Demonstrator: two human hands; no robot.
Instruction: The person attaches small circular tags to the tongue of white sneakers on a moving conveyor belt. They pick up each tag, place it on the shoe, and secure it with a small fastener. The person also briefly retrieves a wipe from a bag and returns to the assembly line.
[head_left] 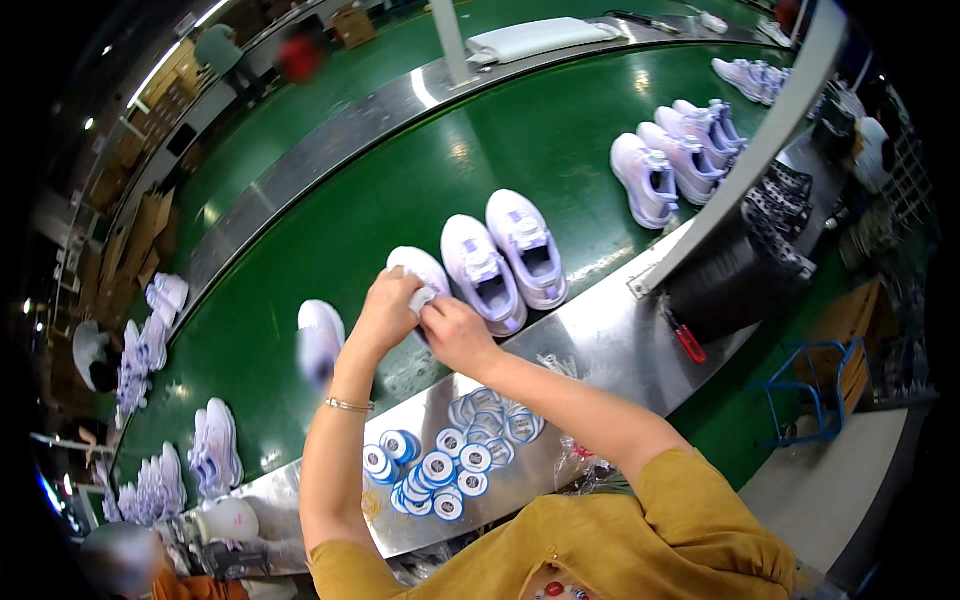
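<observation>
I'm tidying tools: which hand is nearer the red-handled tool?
Right. The right hand is left of the red-handled tool; the left hand is even farther left.

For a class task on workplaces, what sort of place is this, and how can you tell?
Likely a shoe factory's production line: pale lilac sneakers stand in groups along a long green conveyor-like surface, and round white discs with blue rims lie on the shiny metal ledge.
</observation>
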